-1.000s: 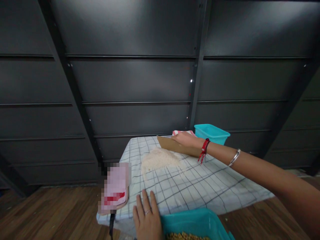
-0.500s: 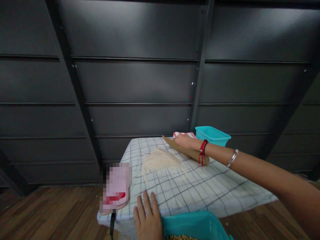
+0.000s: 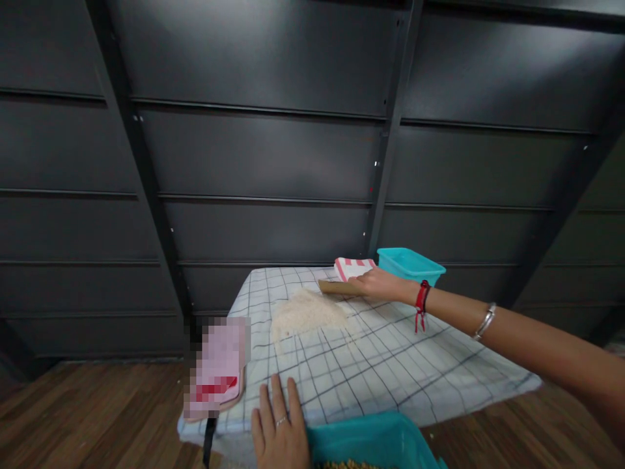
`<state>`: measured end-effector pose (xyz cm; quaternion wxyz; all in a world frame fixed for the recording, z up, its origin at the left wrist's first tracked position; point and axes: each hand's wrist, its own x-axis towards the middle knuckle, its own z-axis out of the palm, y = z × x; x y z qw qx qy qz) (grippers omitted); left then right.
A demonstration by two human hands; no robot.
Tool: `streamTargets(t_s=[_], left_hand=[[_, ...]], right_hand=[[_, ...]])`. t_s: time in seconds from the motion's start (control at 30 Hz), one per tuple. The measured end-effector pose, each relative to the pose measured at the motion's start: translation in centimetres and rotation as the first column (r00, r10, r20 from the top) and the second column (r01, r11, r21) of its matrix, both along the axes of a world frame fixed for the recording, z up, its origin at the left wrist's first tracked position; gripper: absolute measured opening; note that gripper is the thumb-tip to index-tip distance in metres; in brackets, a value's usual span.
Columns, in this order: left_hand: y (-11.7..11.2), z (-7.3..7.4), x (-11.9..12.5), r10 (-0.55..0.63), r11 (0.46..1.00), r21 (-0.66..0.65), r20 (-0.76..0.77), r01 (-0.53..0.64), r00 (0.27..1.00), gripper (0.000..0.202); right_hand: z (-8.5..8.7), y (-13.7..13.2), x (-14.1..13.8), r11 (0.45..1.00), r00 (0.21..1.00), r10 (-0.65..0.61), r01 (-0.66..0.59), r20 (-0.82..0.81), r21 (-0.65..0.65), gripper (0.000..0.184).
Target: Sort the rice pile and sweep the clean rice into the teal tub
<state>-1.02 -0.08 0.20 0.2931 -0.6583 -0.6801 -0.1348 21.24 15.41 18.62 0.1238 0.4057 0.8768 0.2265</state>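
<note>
My right hand (image 3: 381, 284) reaches across the table and is closed on a flat brown piece of cardboard (image 3: 336, 287), whose free end is beside the pile. That pile (image 3: 310, 312) is pale, fine-grained stuff like rice, heaped on the checked tablecloth (image 3: 385, 365). Fingers spread, my left hand (image 3: 280, 423) lies flat at the near edge of the cloth. Just to its right is a teal plastic bin (image 3: 361, 433) with small yellowish-brown grains (image 3: 354, 464) inside, partly cut off by the frame.
At the far right corner stands a turquoise basket (image 3: 411, 262), with a red-and-white striped cloth or packet (image 3: 352, 267) beside it. A pink phone-like item (image 3: 219, 368), blurred, lies at the left edge with a black strap (image 3: 209, 440). Behind rises a dark panelled wall (image 3: 268, 156).
My right hand has moved a little to the right and turned the cardboard, which now points more level toward the pile. My left hand stays flat; the view has shifted slightly.
</note>
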Motion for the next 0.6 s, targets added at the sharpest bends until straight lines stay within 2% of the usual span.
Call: streamTargets(t_s=[0.13,0.33,0.47,0.6], left_hand=[[0.1,-0.3,0.0,0.008,0.999,-0.048,0.008,-0.008,1.000,0.053],[0.0,-0.4,0.0,-0.023,0.998,-0.053,0.034,0.025,0.999,0.052],[0.0,-0.2,0.0,0.001,0.999,-0.051,-0.022,-0.002,1.000,0.052],[0.1,-0.2,0.0,0.021,0.999,-0.049,-0.035,-0.022,0.999,0.052]], right_hand=[[-1.1,0.3,0.7,1.000,1.000,0.002,-0.002,-0.011,0.008,0.033],[-1.1,0.2,0.1,1.000,0.997,0.030,-0.030,-0.076,-0.001,0.037],[0.1,0.4,-1.4,1.000,0.994,0.019,-0.017,-0.110,0.016,0.029],[2.6,1.1,-2.8,1.000,0.995,0.000,0.003,-0.102,0.026,0.026]])
